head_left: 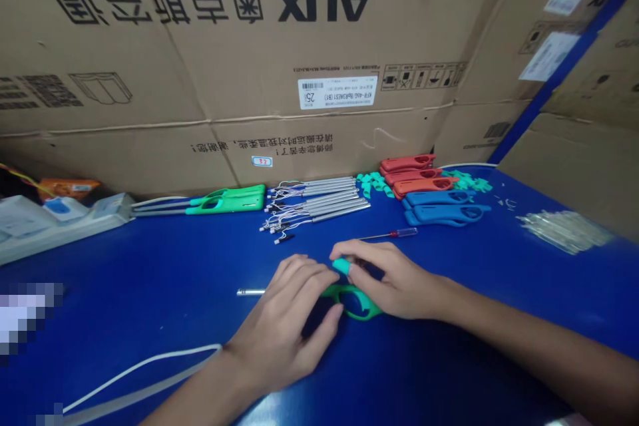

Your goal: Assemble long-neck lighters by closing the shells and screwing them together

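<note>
Fingers [299, 279]: those of the left hand [287, 323] are curled down over the green lighter [357, 303], with the thumb against its loop; those of the right hand [394, 279] are closed in a pinch on the teal cap [342, 266].
Held item, location: the green lighter lies flat on the blue tabletop [449, 359], front centre, between both hands. Its metal tube [251, 291] sticks out to the left.
Surface: glossy blue tabletop, with parts laid in a row along the back.
Room: a wall of cardboard boxes [299, 46] with printed lettering stands right behind the table. A blue rail [559, 60] slants at the right.
Finished green lighters [227, 200]: 2, side by side, back left.
Metal tubes with wires [319, 203]: one bundle, count unclear.
Red shells [412, 174]: 3, stacked.
Blue shells [444, 208]: 2, just in front of the red.
Teal caps, loose [466, 181]: two small heaps, uncounted.
Screwdriver [394, 234]: 1, red handle, just beyond the right hand.
Clear parts [564, 229]: 1 pile, far right.
Power strip [60, 219]: 1, far left.
White cable [140, 366]: 1, near the left forearm.
</note>
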`<control>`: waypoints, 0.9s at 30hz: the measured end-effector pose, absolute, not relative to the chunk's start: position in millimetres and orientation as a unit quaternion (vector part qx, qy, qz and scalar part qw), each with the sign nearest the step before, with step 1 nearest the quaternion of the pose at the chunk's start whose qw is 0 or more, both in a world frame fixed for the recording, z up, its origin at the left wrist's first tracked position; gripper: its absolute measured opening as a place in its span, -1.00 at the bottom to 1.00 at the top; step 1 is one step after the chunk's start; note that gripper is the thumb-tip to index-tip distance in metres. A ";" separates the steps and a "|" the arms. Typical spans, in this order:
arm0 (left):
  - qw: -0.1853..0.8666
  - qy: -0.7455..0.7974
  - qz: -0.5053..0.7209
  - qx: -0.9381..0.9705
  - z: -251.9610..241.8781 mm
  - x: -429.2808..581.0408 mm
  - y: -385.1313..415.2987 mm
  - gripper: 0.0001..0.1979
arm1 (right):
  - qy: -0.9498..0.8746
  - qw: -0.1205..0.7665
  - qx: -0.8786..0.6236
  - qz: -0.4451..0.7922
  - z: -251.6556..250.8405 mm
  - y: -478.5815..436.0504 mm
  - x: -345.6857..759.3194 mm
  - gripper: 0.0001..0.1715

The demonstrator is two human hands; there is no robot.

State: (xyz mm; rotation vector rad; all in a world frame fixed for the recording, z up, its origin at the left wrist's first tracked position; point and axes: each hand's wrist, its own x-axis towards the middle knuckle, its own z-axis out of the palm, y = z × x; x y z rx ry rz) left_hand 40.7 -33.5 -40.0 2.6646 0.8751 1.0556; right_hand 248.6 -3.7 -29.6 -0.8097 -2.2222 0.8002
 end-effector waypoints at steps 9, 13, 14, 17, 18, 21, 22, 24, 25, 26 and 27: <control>0.105 0.292 0.382 0.871 -40.9 38.9 -35.9 -0.71 | -0.853 0.294 -0.273 0.334 -20.6 -14.3 246.3 -0.86; 0.110 0.306 0.388 0.862 -41.5 37.3 -36.6 -0.68 | -0.860 0.314 -0.264 0.305 -21.1 -17.0 245.1 -0.79; 0.109 0.308 0.388 0.862 -41.2 36.7 -36.7 -0.67 | -0.856 0.316 -0.275 0.304 -22.4 -17.4 245.2 -0.75; 0.105 0.300 0.377 0.870 -39.0 34.3 -36.3 -0.60 | -0.843 0.304 -0.324 0.302 -27.0 -18.5 246.1 -0.48; 0.104 0.284 0.371 0.878 -38.1 33.5 -35.9 -0.58 | -0.842 0.296 -0.336 0.300 -28.3 -18.8 246.4 -0.42; 0.108 0.231 0.350 0.901 -35.8 31.6 -34.6 -0.58 | -0.844 0.297 -0.338 0.290 -31.2 -19.3 246.6 -0.41; 0.109 0.223 0.344 0.906 -35.3 31.1 -34.1 -0.58 | -0.846 0.304 -0.334 0.283 -31.9 -19.4 246.6 -0.41; 0.109 0.228 0.334 0.908 -34.9 30.4 -33.0 -0.61 | -0.850 0.321 -0.325 0.263 -33.0 -19.2 246.6 -0.45; 0.106 0.233 0.332 0.908 -34.8 30.2 -32.4 -0.63 | -0.852 0.329 -0.319 0.254 -33.4 -19.1 246.6 -0.47; 0.100 0.238 0.331 0.907 -34.9 30.0 -31.8 -0.66 | -0.853 0.338 -0.313 0.246 -33.7 -19.0 246.7 -0.50; 0.095 0.241 0.333 0.906 -35.0 30.0 -31.3 -0.68 | -0.854 0.347 -0.307 0.238 -33.8 -19.0 246.7 -0.53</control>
